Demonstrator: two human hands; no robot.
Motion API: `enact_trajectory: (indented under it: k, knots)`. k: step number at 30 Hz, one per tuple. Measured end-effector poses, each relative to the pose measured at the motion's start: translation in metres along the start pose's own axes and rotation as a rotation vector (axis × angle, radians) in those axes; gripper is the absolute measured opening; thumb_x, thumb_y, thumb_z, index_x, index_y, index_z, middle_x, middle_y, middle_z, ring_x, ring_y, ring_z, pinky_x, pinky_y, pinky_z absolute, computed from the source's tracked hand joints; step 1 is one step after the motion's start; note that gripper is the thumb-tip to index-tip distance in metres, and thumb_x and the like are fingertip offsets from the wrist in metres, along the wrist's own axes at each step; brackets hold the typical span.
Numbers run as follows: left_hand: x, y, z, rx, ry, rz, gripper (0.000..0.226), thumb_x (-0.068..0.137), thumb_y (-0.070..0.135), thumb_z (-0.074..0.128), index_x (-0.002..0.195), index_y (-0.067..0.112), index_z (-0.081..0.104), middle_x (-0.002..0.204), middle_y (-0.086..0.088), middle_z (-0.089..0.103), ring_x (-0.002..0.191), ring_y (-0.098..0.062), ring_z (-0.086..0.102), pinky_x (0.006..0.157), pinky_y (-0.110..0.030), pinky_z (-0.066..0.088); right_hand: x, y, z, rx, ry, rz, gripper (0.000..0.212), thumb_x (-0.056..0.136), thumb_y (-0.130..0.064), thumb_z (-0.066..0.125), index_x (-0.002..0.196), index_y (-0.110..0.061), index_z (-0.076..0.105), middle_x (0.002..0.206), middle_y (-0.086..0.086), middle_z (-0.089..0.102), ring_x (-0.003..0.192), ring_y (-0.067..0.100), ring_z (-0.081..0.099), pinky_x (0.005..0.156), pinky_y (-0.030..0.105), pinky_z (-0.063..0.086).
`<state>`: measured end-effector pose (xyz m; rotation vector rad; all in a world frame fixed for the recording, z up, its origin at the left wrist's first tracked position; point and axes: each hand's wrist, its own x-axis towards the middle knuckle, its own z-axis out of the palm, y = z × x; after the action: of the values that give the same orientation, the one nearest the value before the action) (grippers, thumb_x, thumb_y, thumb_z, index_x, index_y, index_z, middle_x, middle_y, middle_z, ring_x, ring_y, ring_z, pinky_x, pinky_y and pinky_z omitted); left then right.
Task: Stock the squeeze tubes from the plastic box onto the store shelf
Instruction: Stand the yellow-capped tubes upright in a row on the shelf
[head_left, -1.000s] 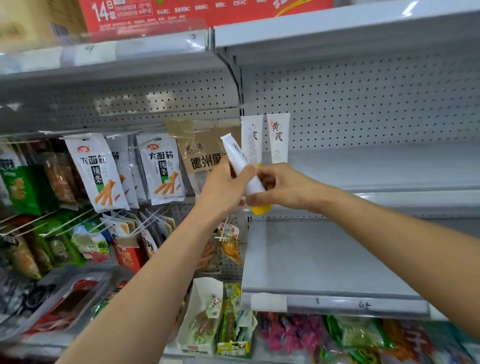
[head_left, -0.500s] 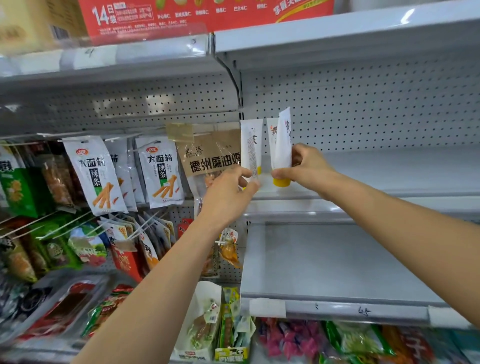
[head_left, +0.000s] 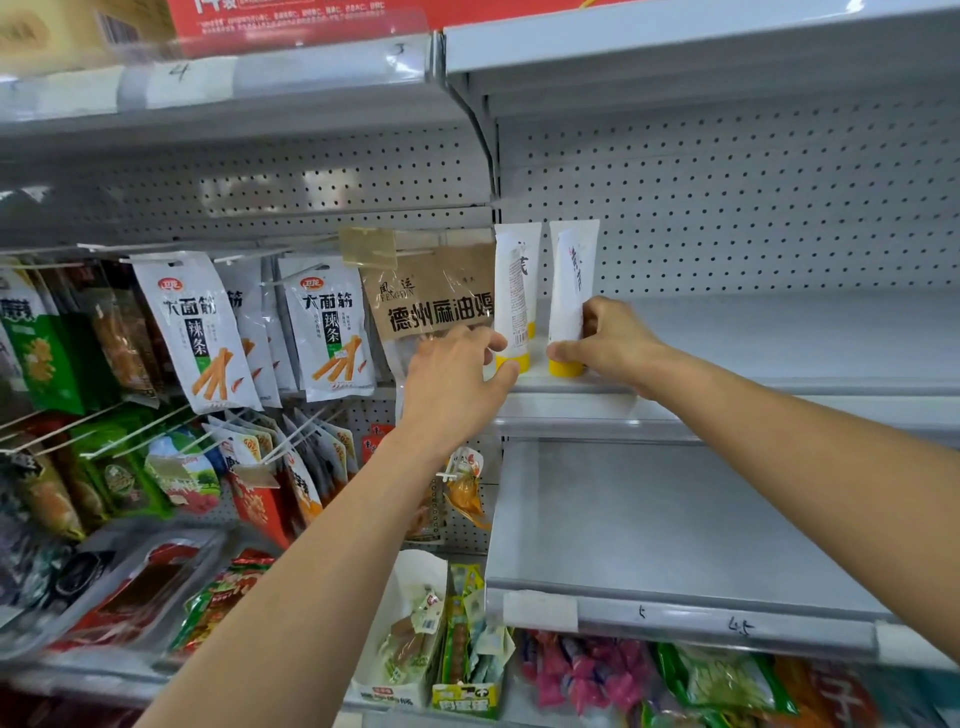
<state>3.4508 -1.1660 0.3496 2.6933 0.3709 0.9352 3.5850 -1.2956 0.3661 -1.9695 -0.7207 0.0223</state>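
The right grip (head_left: 610, 340) was closed round the lower part of the right tube (head_left: 571, 280). Its thumb lay low across the front, just above the yellow cap, and the other fingers curled round the right side. The tube stood upright, long axis vertical, with the cap down at the shelf (head_left: 779, 338) and the flat crimped end up. It was turned so that its print faced partly left. Whether the cap bore fully on the shelf could not be told.

The left grip (head_left: 452, 384) was open, with its fingers loosely spread and nothing clasped in them. Its forefinger tip sat at the lower left edge of the left tube (head_left: 514, 280) and its thumb tip overlapped that tube's yellow cap. Firm contact could not be made out. This tube also stood upright, cap down and crimped end up, at the shelf's far-left corner. It was just beside the right tube, with a narrow gap between them.

Both tubes stood near the front of the shelf, with the pegboard (head_left: 727, 182) behind them. A lower shelf (head_left: 675, 519) jutted nearer below, with handwritten marks on its front strip. Left of the tubes a brown bag (head_left: 431, 306) hung close beside the left tube. Farther left, white bags (head_left: 332, 338) of snacks hung on hooks. Bright packets (head_left: 597, 675) lay under the lower shelf.
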Motion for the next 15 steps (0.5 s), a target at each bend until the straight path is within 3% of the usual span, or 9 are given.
enact_trajectory:
  k: [6,9,11,15]
  knots:
    - [-0.006,-0.004,0.004,0.009,-0.032,0.001,0.032,0.090,0.042,0.055,0.118,0.026,0.060,0.105,0.005,0.058,0.097,-0.015,0.057,0.089,-0.042,0.048,-0.011,-0.004,0.001,-0.137,0.037,-0.025,0.053,0.079,-0.024,0.076,0.122,-0.011,0.049,0.109,0.001,0.059,0.097,0.018,0.058,0.079,0.028,0.046]
    - [-0.012,-0.008,0.005,-0.011,-0.010,0.025,0.033,0.090,0.041,0.055,0.119,0.025,0.060,0.107,0.003,0.058,0.104,-0.017,0.054,0.090,-0.043,0.048,-0.024,-0.003,0.001,-0.182,0.123,-0.032,0.059,0.082,-0.030,0.070,0.131,-0.011,0.042,0.117,0.002,0.055,0.104,0.019,0.056,0.085,0.033,0.046]
    - [-0.020,-0.012,0.005,-0.016,0.020,0.054,0.034,0.089,0.040,0.054,0.119,0.025,0.060,0.110,0.001,0.056,0.109,-0.020,0.051,0.091,-0.043,0.046,-0.037,0.001,0.001,-0.190,0.242,-0.133,0.049,0.084,-0.025,0.065,0.127,-0.012,0.046,0.116,0.001,0.054,0.102,0.017,0.053,0.092,0.039,0.047]
    - [-0.045,-0.017,0.006,-0.061,0.084,0.112,0.030,0.089,0.035,0.053,0.116,0.023,0.061,0.108,0.000,0.056,0.108,-0.019,0.051,0.090,-0.043,0.046,-0.079,0.010,0.009,-0.228,0.342,-0.424,0.026,0.084,-0.011,0.057,0.110,-0.016,0.057,0.103,-0.007,0.058,0.091,0.011,0.055,0.080,0.034,0.049]
